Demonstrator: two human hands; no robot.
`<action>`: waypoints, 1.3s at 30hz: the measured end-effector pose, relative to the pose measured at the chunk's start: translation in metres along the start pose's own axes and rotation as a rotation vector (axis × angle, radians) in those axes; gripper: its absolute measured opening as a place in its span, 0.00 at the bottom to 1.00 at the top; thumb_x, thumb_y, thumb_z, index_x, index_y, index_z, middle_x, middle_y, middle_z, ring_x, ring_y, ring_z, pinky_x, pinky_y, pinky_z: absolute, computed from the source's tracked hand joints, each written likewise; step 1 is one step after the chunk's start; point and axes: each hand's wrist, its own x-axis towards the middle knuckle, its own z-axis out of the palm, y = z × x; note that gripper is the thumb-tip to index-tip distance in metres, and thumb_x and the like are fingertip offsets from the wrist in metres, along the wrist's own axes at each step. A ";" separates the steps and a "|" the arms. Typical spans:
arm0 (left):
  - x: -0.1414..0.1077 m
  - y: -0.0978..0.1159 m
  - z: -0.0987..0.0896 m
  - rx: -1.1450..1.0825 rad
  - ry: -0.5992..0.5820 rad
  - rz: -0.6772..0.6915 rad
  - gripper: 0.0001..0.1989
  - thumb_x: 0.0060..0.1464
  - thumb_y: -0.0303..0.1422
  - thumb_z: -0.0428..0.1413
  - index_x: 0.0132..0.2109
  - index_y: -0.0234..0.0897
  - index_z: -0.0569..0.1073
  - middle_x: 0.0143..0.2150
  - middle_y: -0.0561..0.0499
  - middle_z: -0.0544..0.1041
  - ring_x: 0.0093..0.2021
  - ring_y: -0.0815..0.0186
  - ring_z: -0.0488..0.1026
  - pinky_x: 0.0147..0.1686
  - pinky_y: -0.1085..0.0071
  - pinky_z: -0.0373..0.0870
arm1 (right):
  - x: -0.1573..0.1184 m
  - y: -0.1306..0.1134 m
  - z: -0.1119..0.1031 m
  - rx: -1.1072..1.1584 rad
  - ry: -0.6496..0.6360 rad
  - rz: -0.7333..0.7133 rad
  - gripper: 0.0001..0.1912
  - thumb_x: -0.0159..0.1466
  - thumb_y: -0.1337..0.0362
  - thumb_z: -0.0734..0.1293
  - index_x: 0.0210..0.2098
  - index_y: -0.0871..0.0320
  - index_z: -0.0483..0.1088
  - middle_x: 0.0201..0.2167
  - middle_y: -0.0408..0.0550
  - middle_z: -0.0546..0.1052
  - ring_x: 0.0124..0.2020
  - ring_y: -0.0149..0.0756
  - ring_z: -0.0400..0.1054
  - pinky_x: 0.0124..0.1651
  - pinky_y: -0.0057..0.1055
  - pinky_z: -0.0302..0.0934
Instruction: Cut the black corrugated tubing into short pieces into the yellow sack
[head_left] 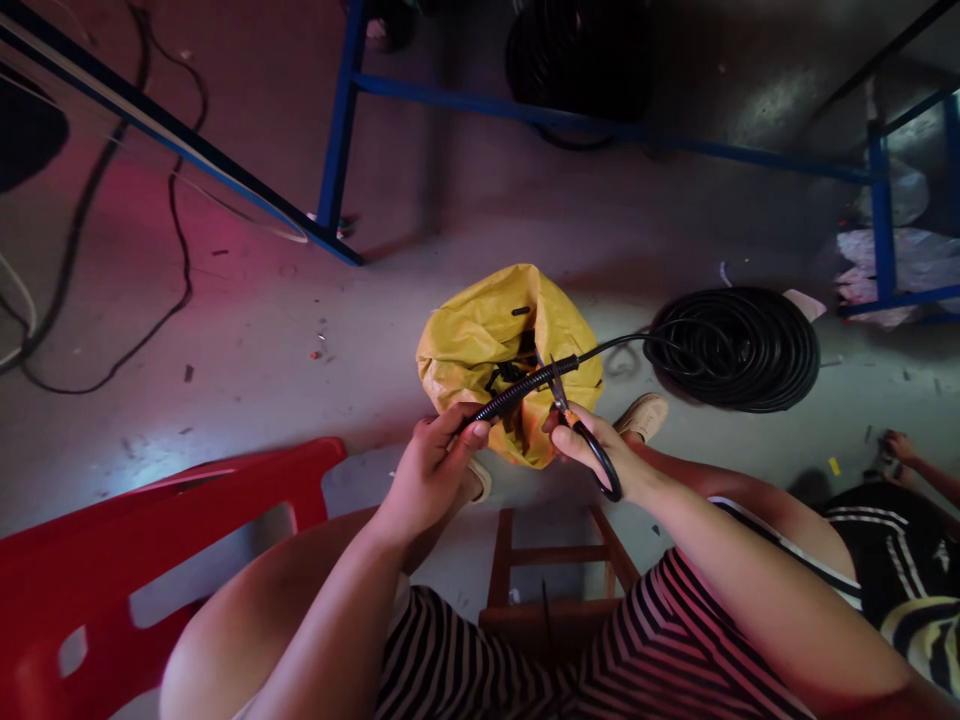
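Observation:
My left hand is closed around one end of a black ribbed tube, thumb pressed along it. From the tube's far end a thin black hose runs right to a large black coil on the floor. My right hand holds scissors with black handles and an orange part at the pivot. Their blades cross the ribbed tube near its far end; whether they cut into it I cannot tell. Below both hands stands an open yellow bag with short black pieces inside.
A blue metal frame spans the back, with another dark coil beyond it. At left stands a red plastic chair; dark cables lie on the floor. A wooden stool is between my legs. Another person's hand shows at right.

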 end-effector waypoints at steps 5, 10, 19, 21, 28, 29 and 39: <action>0.000 0.001 0.001 0.014 -0.009 -0.003 0.18 0.68 0.46 0.52 0.43 0.35 0.76 0.32 0.51 0.75 0.33 0.65 0.70 0.34 0.71 0.64 | 0.001 0.008 0.000 0.039 -0.009 -0.023 0.31 0.66 0.33 0.64 0.42 0.57 0.66 0.33 0.43 0.66 0.34 0.35 0.61 0.39 0.34 0.56; 0.001 0.000 0.000 0.030 -0.031 0.007 0.17 0.68 0.45 0.52 0.42 0.35 0.76 0.32 0.51 0.75 0.33 0.65 0.70 0.34 0.71 0.64 | 0.000 -0.004 -0.002 -0.073 0.030 0.019 0.31 0.64 0.32 0.65 0.39 0.57 0.65 0.32 0.43 0.65 0.34 0.36 0.60 0.38 0.33 0.54; 0.000 0.004 0.002 0.054 -0.004 -0.005 0.17 0.67 0.45 0.52 0.41 0.36 0.76 0.30 0.52 0.74 0.31 0.66 0.68 0.34 0.70 0.65 | -0.001 -0.010 -0.002 -0.170 0.069 0.052 0.28 0.64 0.36 0.68 0.39 0.56 0.64 0.31 0.42 0.65 0.33 0.35 0.59 0.37 0.33 0.53; 0.000 0.005 0.003 0.062 0.000 -0.008 0.18 0.67 0.45 0.51 0.42 0.36 0.76 0.29 0.52 0.74 0.31 0.65 0.68 0.35 0.70 0.65 | -0.001 -0.010 -0.002 -0.184 0.074 0.061 0.27 0.64 0.37 0.68 0.39 0.55 0.64 0.30 0.41 0.64 0.32 0.34 0.58 0.37 0.33 0.53; -0.001 0.007 0.004 0.046 0.004 -0.006 0.18 0.67 0.46 0.51 0.40 0.36 0.75 0.26 0.54 0.70 0.28 0.66 0.65 0.32 0.70 0.62 | -0.001 -0.013 -0.002 -0.202 0.090 0.058 0.26 0.64 0.38 0.68 0.38 0.55 0.63 0.30 0.40 0.64 0.31 0.34 0.58 0.37 0.33 0.53; -0.001 0.007 0.004 0.039 0.003 -0.011 0.18 0.67 0.46 0.51 0.39 0.37 0.75 0.26 0.54 0.69 0.28 0.67 0.65 0.31 0.70 0.62 | -0.001 -0.013 -0.002 -0.207 0.090 0.053 0.26 0.64 0.38 0.68 0.39 0.56 0.63 0.30 0.40 0.65 0.32 0.34 0.59 0.38 0.33 0.53; -0.001 0.011 0.003 -0.022 -0.010 -0.023 0.19 0.67 0.47 0.52 0.36 0.37 0.73 0.26 0.53 0.69 0.27 0.67 0.65 0.29 0.71 0.63 | -0.002 -0.011 -0.003 -0.236 0.103 0.046 0.25 0.64 0.40 0.70 0.40 0.55 0.64 0.31 0.41 0.66 0.32 0.35 0.61 0.37 0.33 0.54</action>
